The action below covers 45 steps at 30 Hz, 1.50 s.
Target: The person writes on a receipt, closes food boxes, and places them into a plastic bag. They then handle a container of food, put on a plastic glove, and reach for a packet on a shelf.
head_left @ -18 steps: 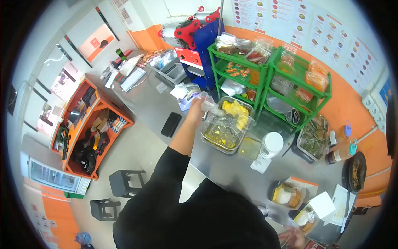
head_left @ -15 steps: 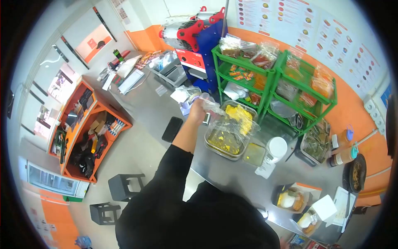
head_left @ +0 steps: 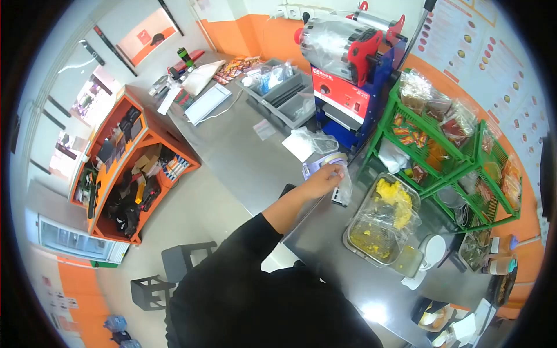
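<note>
My left hand (head_left: 325, 180) reaches out over the steel counter, its fingers closed on a crumpled piece of clear plastic (head_left: 346, 188). Whether it is a bag or a glove I cannot make out. Just beyond the fingers lies a pale purple box (head_left: 313, 168) with a tape roll on it. A small dark and white object (head_left: 339, 197) sits below the plastic. To the right stands a metal tray (head_left: 355, 243) of yellow food (head_left: 397, 197), partly covered by clear film. My right hand is out of sight.
A red and blue sealing machine (head_left: 342, 93) stands behind, beside green racks (head_left: 426, 139) of packets. Grey bins (head_left: 284, 101) are at its left. A white scale (head_left: 432, 250) and food boxes (head_left: 435, 316) stand at right. Stools (head_left: 180, 261) are on the floor.
The view has turned left, so the counter's things sit further right and lower. My left hand, still with the clear plastic, is now nearer the purple box. The black phone is mostly hidden behind my arm.
</note>
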Motion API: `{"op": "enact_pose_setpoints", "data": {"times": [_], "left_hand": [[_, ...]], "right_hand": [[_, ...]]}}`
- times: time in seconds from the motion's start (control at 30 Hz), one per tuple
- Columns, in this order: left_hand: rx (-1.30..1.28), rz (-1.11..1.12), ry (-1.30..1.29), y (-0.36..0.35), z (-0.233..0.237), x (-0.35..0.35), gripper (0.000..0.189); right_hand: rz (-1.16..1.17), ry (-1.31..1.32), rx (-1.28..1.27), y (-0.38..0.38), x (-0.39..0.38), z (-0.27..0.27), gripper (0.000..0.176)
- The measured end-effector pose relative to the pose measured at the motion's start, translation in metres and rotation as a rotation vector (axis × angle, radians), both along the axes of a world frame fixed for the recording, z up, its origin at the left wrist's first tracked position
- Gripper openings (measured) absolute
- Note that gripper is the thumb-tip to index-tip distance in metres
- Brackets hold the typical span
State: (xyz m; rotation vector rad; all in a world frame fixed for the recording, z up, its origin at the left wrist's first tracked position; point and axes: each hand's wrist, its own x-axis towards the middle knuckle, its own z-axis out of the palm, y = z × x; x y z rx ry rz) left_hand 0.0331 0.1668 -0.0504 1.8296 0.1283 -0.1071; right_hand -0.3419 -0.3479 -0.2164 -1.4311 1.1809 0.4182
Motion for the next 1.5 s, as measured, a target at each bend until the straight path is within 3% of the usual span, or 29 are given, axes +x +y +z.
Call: {"op": "enact_pose_setpoints", "data": {"times": [0.07, 0.13, 0.17, 0.2, 0.23, 0.27, 0.3, 0.33, 0.43, 0.47, 0.53, 0.57, 0.6, 0.63, 0.7, 0.77, 0.83, 1.0, 1.1, 1.13, 1.2, 1.23, 1.3, 1.37, 1.5], "left_hand": [[0.032, -0.013, -0.097, 0.015, -0.010, -0.001, 0.051], [-0.324, -0.046, -0.140, 0.028, -0.042, 0.009, 0.058], [-0.195, -0.115, -0.151, 0.034, -0.042, 0.016, 0.061], [-0.275, -0.081, -0.118, 0.020, -0.020, 0.012, 0.061], [-0.130, -0.091, -0.059, 0.017, -0.015, 0.017, 0.061], [0.217, -0.056, -0.146, 0.018, -0.025, 0.022, 0.060], [0.456, 0.121, -0.315, -0.002, -0.004, 0.016, 0.061], [0.457, 0.166, -0.469, -0.015, 0.003, 0.017, 0.056], [0.502, 0.145, -0.685, -0.053, 0.042, -0.011, 0.051], [0.398, 0.130, -0.647, -0.075, 0.049, -0.030, 0.046], [0.326, -0.088, -0.687, -0.093, 0.037, -0.065, 0.044], [0.253, -0.190, -0.692, -0.105, 0.029, -0.084, 0.042], [0.179, -0.288, -0.699, -0.118, 0.024, -0.102, 0.040], [0.222, -0.423, -0.699, -0.126, 0.025, -0.117, 0.038], [0.250, -0.683, -0.693, -0.145, 0.020, -0.139, 0.036], [0.233, -0.822, -0.692, -0.165, 0.010, -0.151, 0.036], [0.233, -1.080, -0.607, -0.189, 0.002, -0.155, 0.038], [0.313, -1.052, -0.632, -0.263, -0.055, -0.161, 0.047], [0.436, -0.983, -0.733, -0.308, -0.074, -0.160, 0.050], [0.503, -0.948, -0.798, -0.319, -0.078, -0.155, 0.050], [0.490, -0.938, -0.772, -0.326, -0.092, -0.154, 0.049], [0.474, -0.928, -0.754, -0.327, -0.098, -0.155, 0.047], [0.490, -0.956, -0.725, -0.325, -0.095, -0.151, 0.044], [0.503, -0.988, -0.690, -0.324, -0.095, -0.150, 0.041], [0.487, -0.960, -0.609, -0.324, -0.100, -0.150, 0.053]], "right_hand": [[-0.039, -0.001, -0.033, 0.007, -0.019, -0.002, 0.046], [-0.096, 0.013, -0.081, 0.011, -0.061, 0.005, 0.044], [-0.120, 0.020, -0.108, 0.013, -0.086, 0.009, 0.042], [-0.139, 0.021, -0.134, 0.016, -0.108, 0.016, 0.041], [-0.145, 0.013, -0.161, 0.020, -0.126, 0.022, 0.040], [-0.142, 0.003, -0.189, 0.022, -0.137, 0.028, 0.039], [-0.134, -0.015, -0.212, 0.023, -0.139, 0.037, 0.037], [-0.095, -0.056, -0.242, 0.016, -0.135, 0.049, 0.036], [0.054, -0.336, -0.321, -0.004, -0.055, 0.108, 0.032], [0.110, -0.444, -0.366, -0.008, -0.011, 0.127, 0.024], [0.265, -0.670, -0.411, -0.006, 0.066, 0.141, 0.017], [0.258, -0.689, -0.532, 0.008, 0.106, 0.147, 0.018], [0.177, -0.682, -0.447, 0.005, 0.140, 0.124, 0.022], [0.265, -0.728, -0.673, 0.000, 0.171, 0.097, 0.029], [0.272, -0.690, -0.910, 0.013, 0.224, 0.094, 0.041], [0.259, -0.649, -0.999, 0.019, 0.240, 0.090, 0.045], [0.417, -0.568, -1.097, 0.022, 0.244, 0.095, 0.053], [0.530, -0.430, -1.060, 0.005, 0.204, 0.093, 0.063], [0.844, -0.598, -0.886, -0.017, 0.203, 0.086, 0.050], [0.835, -0.719, -0.916, -0.028, 0.221, 0.075, 0.034], [0.551, -0.602, -0.864, -0.031, 0.275, 0.087, 0.026], [0.478, -0.566, -1.008, -0.037, 0.306, 0.090, 0.022], [0.625, -0.435, -1.279, -0.048, 0.348, 0.101, 0.022], [0.578, -0.292, -1.207, -0.071, 0.378, 0.057, 0.029], [0.721, -0.245, -1.167, -0.070, 0.374, 0.057, 0.027]]}}
